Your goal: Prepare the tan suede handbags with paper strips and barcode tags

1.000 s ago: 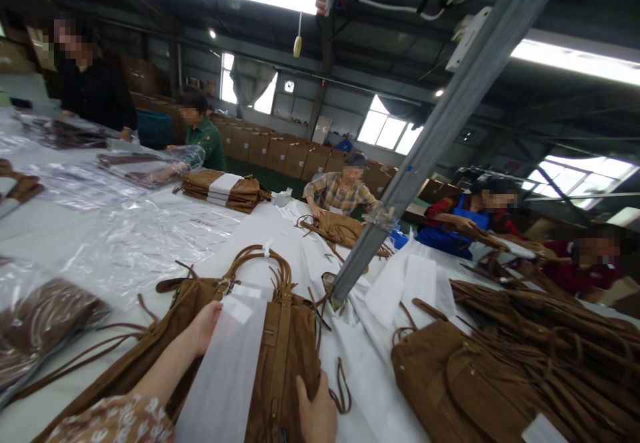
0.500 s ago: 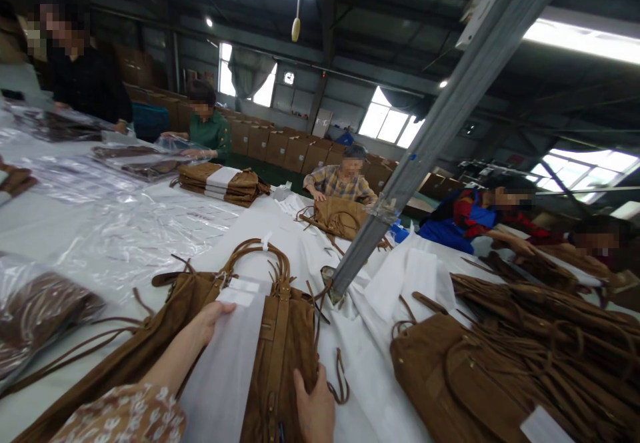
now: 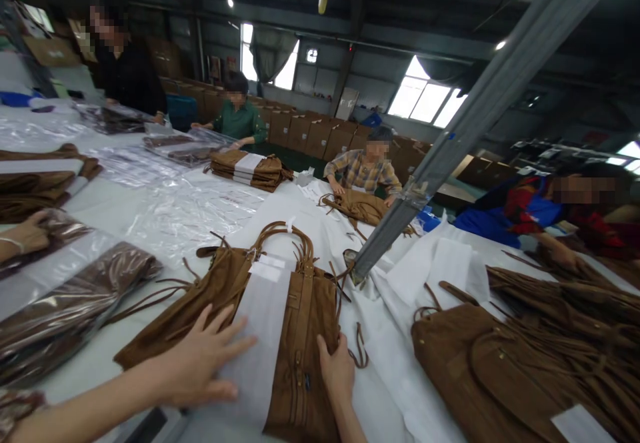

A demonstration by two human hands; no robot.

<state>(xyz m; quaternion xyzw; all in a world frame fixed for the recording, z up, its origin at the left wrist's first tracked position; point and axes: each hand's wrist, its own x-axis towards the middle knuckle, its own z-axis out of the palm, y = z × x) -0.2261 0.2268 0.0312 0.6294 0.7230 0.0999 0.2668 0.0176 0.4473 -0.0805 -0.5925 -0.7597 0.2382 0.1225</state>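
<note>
A brown suede bag [image 3: 313, 309] lies on the white-covered table in front of me, its looped handles pointing away. A white paper band [image 3: 263, 323] runs lengthwise over it. My left hand [image 3: 203, 356] is spread, palm down, over the band and the bag's left part; whether it presses on them is unclear. At the bag's right edge is my right hand [image 3: 337, 369], thumb on top and fingers along the side, gripping that edge.
Plastic-wrapped brown bags [image 3: 95, 289] lie at left, with another person's hand [image 3: 30, 236] on them. Brown bags [image 3: 480, 369] are piled at right. A slanted metal post [image 3: 450, 136] rises beyond my bag. Several people work around the table [image 3: 380, 376].
The view has swung left. My left hand has moved from the band's top toward me and spread its fingers. My right hand stays at the bag's right edge. Another person's hand now shows at left.
</note>
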